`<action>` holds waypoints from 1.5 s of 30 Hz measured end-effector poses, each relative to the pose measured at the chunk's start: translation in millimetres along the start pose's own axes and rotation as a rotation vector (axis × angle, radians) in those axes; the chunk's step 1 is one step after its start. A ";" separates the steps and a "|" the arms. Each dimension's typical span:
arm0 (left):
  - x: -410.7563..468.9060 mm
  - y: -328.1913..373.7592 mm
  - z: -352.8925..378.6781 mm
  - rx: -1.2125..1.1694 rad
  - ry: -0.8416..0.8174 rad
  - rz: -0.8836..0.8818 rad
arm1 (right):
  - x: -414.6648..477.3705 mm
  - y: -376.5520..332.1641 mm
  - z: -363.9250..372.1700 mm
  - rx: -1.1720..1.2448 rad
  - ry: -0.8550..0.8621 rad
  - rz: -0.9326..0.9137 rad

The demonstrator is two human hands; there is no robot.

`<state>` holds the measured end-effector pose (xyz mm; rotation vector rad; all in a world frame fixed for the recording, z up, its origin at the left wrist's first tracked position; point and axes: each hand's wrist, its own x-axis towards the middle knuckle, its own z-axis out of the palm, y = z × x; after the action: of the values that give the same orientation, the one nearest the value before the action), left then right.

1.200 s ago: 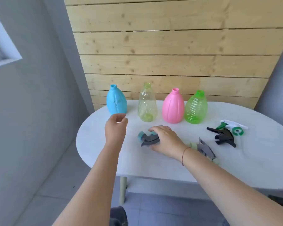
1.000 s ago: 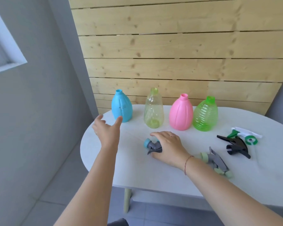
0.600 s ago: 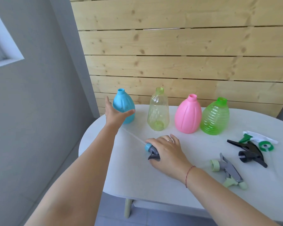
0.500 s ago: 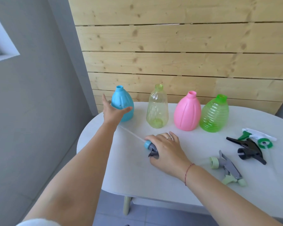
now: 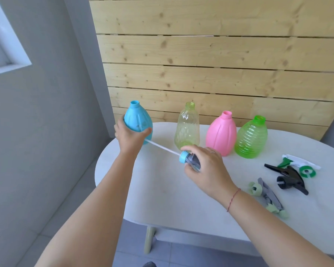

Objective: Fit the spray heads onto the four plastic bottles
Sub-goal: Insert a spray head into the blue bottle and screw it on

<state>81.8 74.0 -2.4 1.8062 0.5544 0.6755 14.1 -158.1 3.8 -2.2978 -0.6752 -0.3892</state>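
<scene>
Four open-necked bottles stand in a row at the back of the white table (image 5: 162, 199): a blue bottle (image 5: 136, 117), a clear yellowish bottle (image 5: 187, 128), a pink bottle (image 5: 221, 132) and a ribbed green bottle (image 5: 252, 137). My left hand (image 5: 130, 136) grips the blue bottle around its lower body. My right hand (image 5: 206, 166) holds a grey spray head with a blue collar (image 5: 189, 159) just above the table; its thin white tube points toward the blue bottle.
To the right lie a grey spray head with pale green parts (image 5: 266, 197), a black spray head (image 5: 289, 179) and a white and green spray head (image 5: 301, 167). A wooden plank wall stands behind the table. The table's left edge drops to a grey floor.
My left hand reached out and closed on the blue bottle. My right hand took hold of the blue-collared spray head and lifted it off the table.
</scene>
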 end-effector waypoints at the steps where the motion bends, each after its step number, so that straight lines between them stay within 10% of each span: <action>1: -6.7 2.5 -6.5 -0.003 0.031 -0.004 | -0.9 -1.5 -3.2 0.020 -0.006 0.017; 24: -93.7 14.8 -20.1 0.135 0.091 -0.045 | -1.4 5.3 16.8 0.299 -0.284 0.273; 45: -116.5 33.8 -13.4 0.318 -0.336 0.350 | -9.3 17.2 -192.1 0.492 0.044 0.189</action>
<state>-10.7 -4.2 12.2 2.2891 0.1218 0.5162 0.1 -306.5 126.6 -1.8568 -0.4628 -0.1601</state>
